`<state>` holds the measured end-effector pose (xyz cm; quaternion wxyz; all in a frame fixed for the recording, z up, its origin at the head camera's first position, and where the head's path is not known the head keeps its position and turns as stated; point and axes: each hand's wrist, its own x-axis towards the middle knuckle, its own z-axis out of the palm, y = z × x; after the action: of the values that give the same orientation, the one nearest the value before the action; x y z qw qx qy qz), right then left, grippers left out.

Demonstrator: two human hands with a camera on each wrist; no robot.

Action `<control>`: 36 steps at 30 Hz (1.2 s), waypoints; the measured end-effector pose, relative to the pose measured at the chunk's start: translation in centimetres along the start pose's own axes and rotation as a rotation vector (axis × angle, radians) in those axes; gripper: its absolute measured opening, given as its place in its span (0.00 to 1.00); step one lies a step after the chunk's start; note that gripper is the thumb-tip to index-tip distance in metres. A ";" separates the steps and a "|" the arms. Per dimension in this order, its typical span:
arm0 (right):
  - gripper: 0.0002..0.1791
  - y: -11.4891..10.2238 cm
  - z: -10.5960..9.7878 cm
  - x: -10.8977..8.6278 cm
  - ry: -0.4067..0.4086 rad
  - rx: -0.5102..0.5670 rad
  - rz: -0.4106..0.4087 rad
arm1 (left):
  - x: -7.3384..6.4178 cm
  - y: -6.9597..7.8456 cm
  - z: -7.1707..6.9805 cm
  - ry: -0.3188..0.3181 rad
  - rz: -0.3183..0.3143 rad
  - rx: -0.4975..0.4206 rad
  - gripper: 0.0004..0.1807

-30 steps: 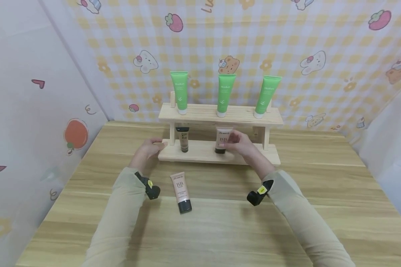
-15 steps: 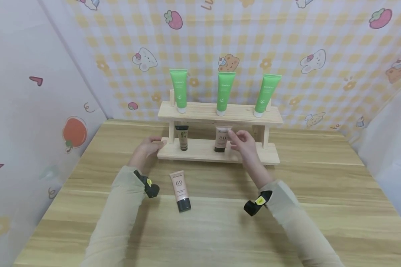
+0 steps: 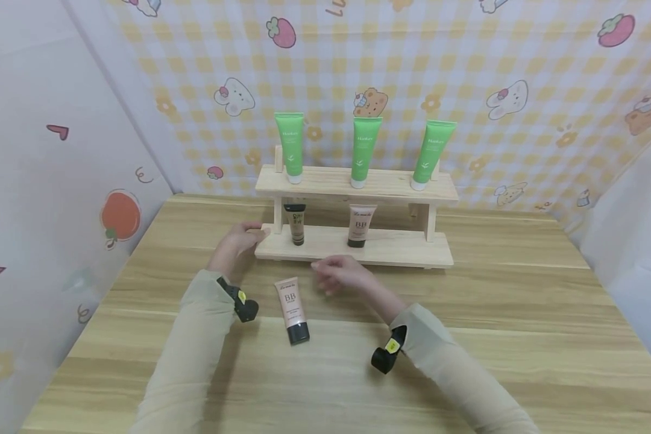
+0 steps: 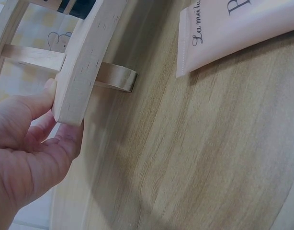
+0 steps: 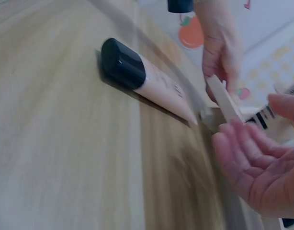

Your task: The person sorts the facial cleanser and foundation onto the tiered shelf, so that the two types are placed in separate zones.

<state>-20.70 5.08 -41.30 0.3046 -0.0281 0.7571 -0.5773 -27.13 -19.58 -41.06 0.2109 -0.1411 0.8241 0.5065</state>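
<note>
My left hand (image 3: 240, 241) grips the left end of the lower board of a two-tier wooden shelf (image 3: 401, 248). In the left wrist view the thumb lies on top of the board (image 4: 82, 72) and the fingers are beneath it. My right hand (image 3: 344, 274) hovers in front of the shelf, holding nothing, its fingers loosely bent in the right wrist view. Left of it, a pink BB cream tube (image 3: 291, 304) with a black cap lies flat on the table. Another BB cream tube (image 3: 360, 223) stands cap-down mid-board, and a small dark-topped tube (image 3: 297, 226) stands near the left post.
Several green tubes line the upper board: one on the left (image 3: 290, 144), one in the middle (image 3: 364, 150) and one on the right (image 3: 431, 154). Behind the shelf hangs a checked cloth (image 3: 206, 120). The wooden table (image 3: 521, 301) extends on both sides.
My right hand has let go of the standing BB cream tube and moved down and left, off the shelf, towards the lying tube. My left hand keeps its place on the board.
</note>
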 end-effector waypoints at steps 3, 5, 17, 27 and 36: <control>0.21 0.2 0.9 0.3 -0.048 -0.043 0.046 | 0.1 -0.1 0.1 0.000 0.005 -0.006 0.32; 0.21 0.3 1.5 0.5 -0.070 -0.071 0.057 | 0.1 -0.1 0.1 -0.002 0.007 -0.007 0.32; 0.15 -0.1 5.2 1.2 -0.021 -0.498 0.017 | -0.2 -0.1 0.1 0.001 -0.011 -0.009 0.31; 0.15 -0.5 6.7 1.2 -0.005 -0.522 0.002 | -0.2 0.0 0.1 -0.024 0.024 -0.032 0.31; 0.21 0.2 6.8 1.5 -0.068 -0.347 0.028 | -0.4 -0.1 -0.1 -0.039 -0.001 0.023 0.31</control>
<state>-18.52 -1.29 -43.13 0.3285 -0.0894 0.8349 -0.4324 -26.74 -19.68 -40.89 0.2290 -0.1293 0.8253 0.4997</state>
